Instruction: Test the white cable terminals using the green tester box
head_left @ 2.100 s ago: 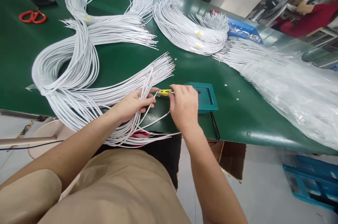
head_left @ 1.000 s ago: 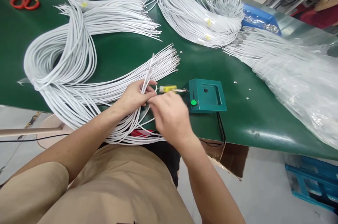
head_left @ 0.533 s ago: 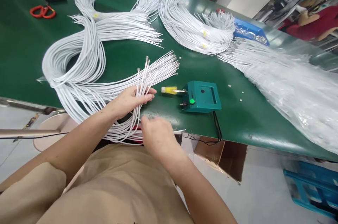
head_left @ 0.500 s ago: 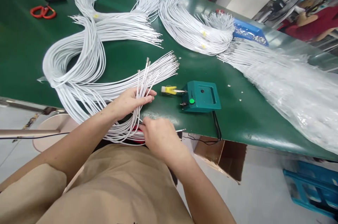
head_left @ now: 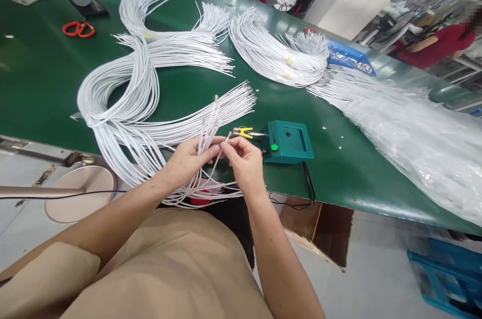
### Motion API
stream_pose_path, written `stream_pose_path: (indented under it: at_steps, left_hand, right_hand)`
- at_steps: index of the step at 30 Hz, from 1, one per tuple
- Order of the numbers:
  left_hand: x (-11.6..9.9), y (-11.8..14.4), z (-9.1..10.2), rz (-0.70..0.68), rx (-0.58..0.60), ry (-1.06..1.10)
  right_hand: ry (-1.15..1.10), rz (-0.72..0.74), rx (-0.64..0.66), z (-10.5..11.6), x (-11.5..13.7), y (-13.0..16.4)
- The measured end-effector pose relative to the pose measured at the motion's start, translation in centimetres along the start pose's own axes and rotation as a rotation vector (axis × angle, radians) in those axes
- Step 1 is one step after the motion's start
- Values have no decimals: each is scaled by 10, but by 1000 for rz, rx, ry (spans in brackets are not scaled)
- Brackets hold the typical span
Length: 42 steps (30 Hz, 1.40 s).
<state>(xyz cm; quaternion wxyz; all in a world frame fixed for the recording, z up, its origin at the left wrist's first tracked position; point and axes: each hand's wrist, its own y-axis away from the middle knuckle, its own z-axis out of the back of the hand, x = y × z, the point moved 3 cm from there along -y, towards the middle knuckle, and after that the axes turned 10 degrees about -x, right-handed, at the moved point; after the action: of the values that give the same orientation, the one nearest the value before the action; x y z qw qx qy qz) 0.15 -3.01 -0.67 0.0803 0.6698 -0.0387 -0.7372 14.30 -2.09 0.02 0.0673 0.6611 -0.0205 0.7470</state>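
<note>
My left hand (head_left: 188,158) grips a small bunch of white wires (head_left: 209,123) whose metal-tipped ends fan upward over the green table (head_left: 37,83). My right hand (head_left: 243,161) pinches the end of one single white wire (head_left: 227,138) right beside that bunch. A few centimetres to the right stands a teal box (head_left: 288,141) with a green button, and a yellow-handled clip (head_left: 244,132) juts from its left side. The wires trail back into a large looped bundle (head_left: 124,98) on the table.
More white wire bundles (head_left: 271,53) lie further back, with a blue tray (head_left: 350,55) and a clear plastic bag of wires (head_left: 414,128) at right. Red scissors (head_left: 78,29) and a phone (head_left: 85,3) lie far left. Other people stand beyond the table.
My right hand left the yellow clip, dropped to the table's front edge and came back up holding one wire end beside the left-hand bunch. The view shifted slightly.
</note>
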Motion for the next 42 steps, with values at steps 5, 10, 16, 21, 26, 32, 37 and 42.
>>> stream_pose_path:
  at_steps: [5,10,16,21,26,32,37,42]
  left_hand:
    - [2,-1,-2,-2,37,15]
    - [0,1,-6,-5,65,23]
    - [-1,2,-5,55,32,87]
    - [-3,1,-6,68,76,88]
    - [-4,3,-6,37,110,22]
    - [-6,4,-3,50,61,-15]
    - [-5,3,-1,76,6,-2]
    - [-4,5,-2,72,-7,2]
  right_hand:
    - [-135,-76,0,-2,5,2]
    - [-187,-108,-82,2,0,-1]
    - [-562,-322,47,-7,-15,1]
    - [-612,-373,72,-8,-10,2]
    - [-528,-255,85,-4,-2,-7]
    - [-426,-227,61,1,-2,-4]
    - [-401,-208,9,5,-9,2]
    - [-228,-66,-69,6,0,4]
